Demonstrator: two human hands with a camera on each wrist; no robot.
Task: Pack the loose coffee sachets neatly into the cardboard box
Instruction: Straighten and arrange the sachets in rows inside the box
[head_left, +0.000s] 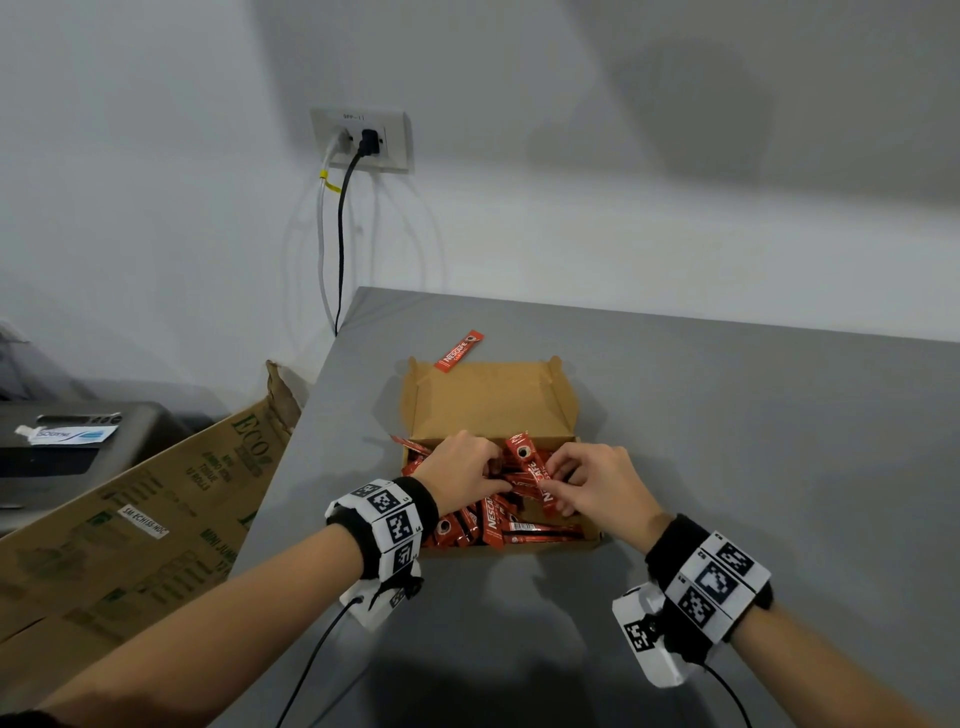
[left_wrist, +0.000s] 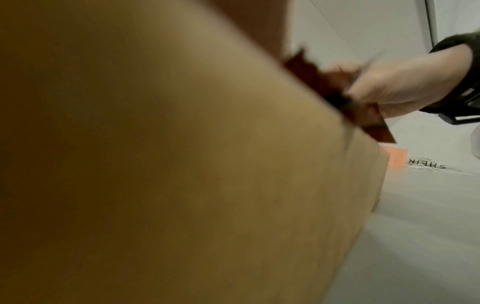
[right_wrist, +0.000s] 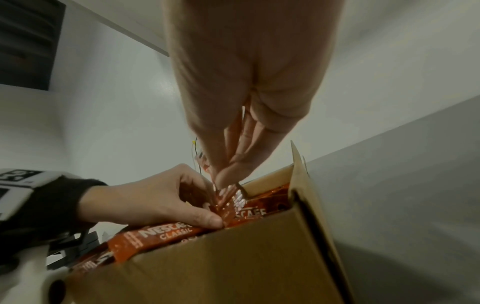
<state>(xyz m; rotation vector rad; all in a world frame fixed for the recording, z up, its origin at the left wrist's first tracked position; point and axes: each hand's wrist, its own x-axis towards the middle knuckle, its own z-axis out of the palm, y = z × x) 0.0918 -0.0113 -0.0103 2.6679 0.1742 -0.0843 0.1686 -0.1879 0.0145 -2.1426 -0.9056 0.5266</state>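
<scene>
An open cardboard box (head_left: 488, 400) sits on the grey table (head_left: 753, 441), its near half full of red coffee sachets (head_left: 498, 522) lying in a jumble. Both hands are inside the box, close together. My left hand (head_left: 496, 475) grips a few sachets, thumb pressed on one (right_wrist: 226, 214). My right hand (head_left: 555, 480) pinches a tilted sachet (head_left: 525, 456) between thumb and fingertips (right_wrist: 224, 181). One loose sachet (head_left: 460, 352) lies on the table behind the box lid. In the left wrist view the box wall (left_wrist: 155, 164) fills the picture, with the right hand (left_wrist: 389, 88) beyond it.
The table's left edge runs close to the box; beyond it leans a large printed carton (head_left: 156, 514). A wall socket (head_left: 363, 140) with cables hangs behind. A toothpaste tube (head_left: 67, 434) lies on a dark unit at far left. Wrist cables trail toward me.
</scene>
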